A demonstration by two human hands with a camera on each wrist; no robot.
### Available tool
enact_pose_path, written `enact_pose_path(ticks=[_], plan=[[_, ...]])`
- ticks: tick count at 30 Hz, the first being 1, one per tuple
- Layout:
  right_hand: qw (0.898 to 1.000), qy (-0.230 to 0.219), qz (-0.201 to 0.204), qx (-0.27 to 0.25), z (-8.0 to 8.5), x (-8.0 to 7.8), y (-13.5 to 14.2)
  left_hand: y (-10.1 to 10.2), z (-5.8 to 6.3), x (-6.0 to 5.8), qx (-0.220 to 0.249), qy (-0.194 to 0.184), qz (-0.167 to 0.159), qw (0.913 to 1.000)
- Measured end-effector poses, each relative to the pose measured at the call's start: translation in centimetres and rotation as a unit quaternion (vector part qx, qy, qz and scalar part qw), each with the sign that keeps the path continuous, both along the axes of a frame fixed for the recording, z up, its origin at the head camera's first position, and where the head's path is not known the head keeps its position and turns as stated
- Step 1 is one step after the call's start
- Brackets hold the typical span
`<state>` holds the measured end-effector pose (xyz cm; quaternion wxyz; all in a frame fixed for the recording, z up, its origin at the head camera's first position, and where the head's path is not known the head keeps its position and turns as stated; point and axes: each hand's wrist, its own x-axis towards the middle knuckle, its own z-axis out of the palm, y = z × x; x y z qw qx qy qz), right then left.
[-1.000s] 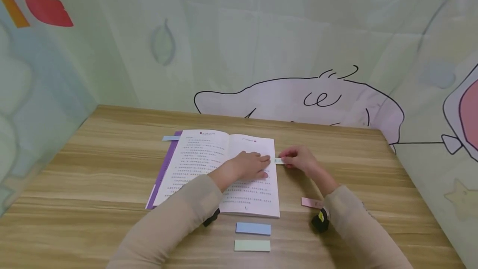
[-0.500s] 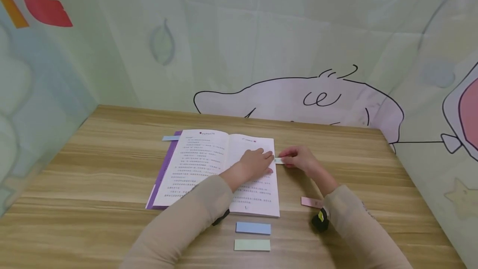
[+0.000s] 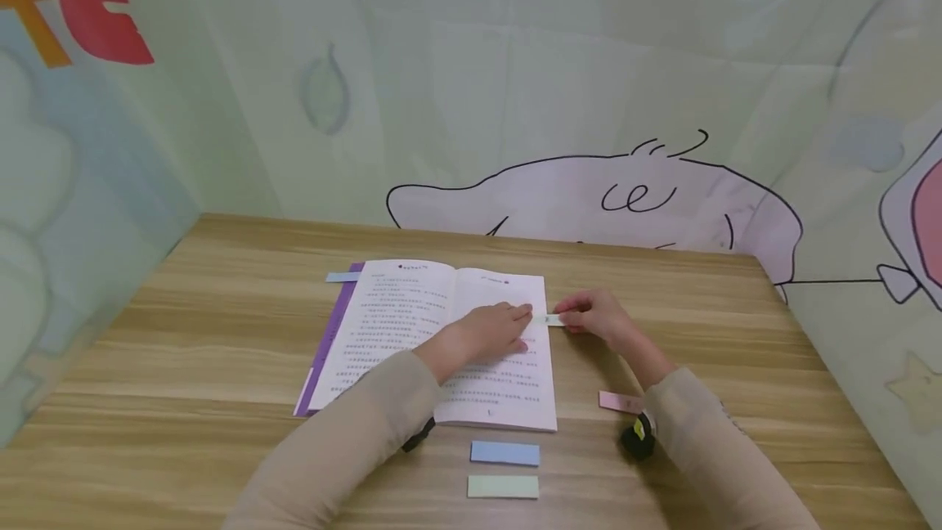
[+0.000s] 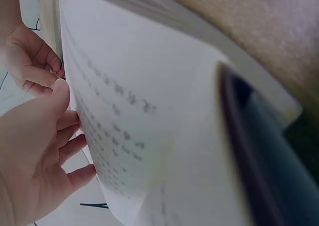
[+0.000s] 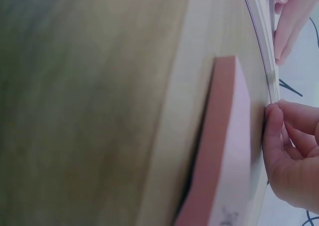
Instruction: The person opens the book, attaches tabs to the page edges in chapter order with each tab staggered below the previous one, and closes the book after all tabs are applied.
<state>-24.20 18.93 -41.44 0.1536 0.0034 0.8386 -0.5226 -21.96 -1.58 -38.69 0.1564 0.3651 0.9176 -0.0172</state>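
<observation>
An open book (image 3: 397, 325) with a purple cover lies on the table. My left hand (image 3: 489, 330) rests on its right page, fingers pointing to the outer edge and spread apart in the left wrist view. A pale green sticky tab (image 3: 553, 320) juts out past that page edge. Its outer end is pinched between the thumb and forefinger of my right hand (image 3: 599, 316). In the right wrist view the pinching fingertips (image 5: 273, 109) are right at the book's edge. Fingers hide part of the tab.
A pink sticky-note pad (image 3: 620, 401) lies near the right sleeve. In front of the book are a blue pad (image 3: 504, 453) and a green pad (image 3: 504, 487). A blue tab (image 3: 343, 277) sticks out at the book's upper left. A printed cloth backdrop (image 3: 471, 105) stands behind the table (image 3: 169, 366).
My left hand slid right over the page to its edge, then back left. The right hand keeps its pinch on the sticky tab in the same place. The head view has shifted slightly.
</observation>
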Motion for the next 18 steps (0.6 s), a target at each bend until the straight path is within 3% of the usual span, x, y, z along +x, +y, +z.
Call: enact_pose_path(ticks=[8,18], plan=[[1.0,0.0,-0.004,0.003,0.0,0.1,0.0,-0.7,0.4,-0.2,0.028,-0.03,-0.035,0.9985],[1.0,-0.003,0.001,-0.007,0.0,0.1,0.1,0.9,-0.1,0.0,0.004,0.033,-0.042,0.9986]])
